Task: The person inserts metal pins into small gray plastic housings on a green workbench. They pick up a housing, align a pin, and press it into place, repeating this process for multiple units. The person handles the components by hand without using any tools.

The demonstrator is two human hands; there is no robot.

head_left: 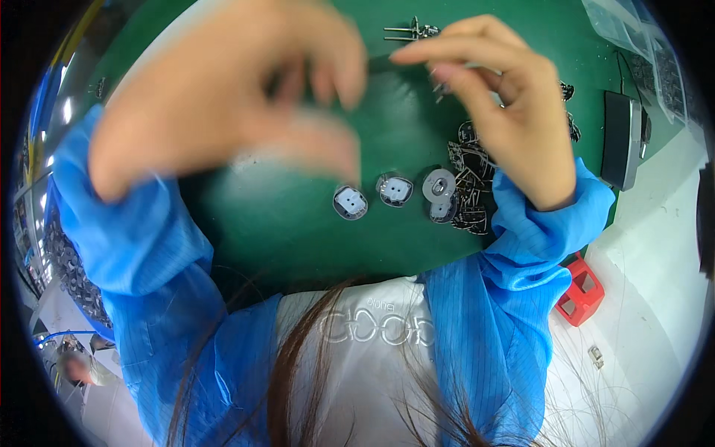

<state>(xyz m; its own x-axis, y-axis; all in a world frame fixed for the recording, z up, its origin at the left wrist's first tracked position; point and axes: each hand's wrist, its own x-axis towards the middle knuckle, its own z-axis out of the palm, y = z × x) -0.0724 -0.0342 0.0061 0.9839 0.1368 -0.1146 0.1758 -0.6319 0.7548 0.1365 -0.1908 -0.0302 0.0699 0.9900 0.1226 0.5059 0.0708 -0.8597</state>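
Note:
My left hand (231,89) is raised over the green table and smeared by motion. Its thumb and curled fingers stand apart, with nothing seen between them. My right hand (514,97) hovers to the right, index finger stretched out and the other fingers curled toward the thumb. A small metallic part (440,91) shows beside the thumb tip, apparently in its grip; its kind is unclear. Below the hands lie a round housing with a pale insert (350,203), a similar housing (395,190), and a third housing (442,211) partly under a grey ring-shaped disc (439,183).
Small dark circuit boards (471,179) are heaped beside my right forearm. A part with two long pins (412,30) lies at the far side of the green mat (283,238). A black device (623,140), a clear plastic bin (655,52) and a red stool (582,290) are at the right.

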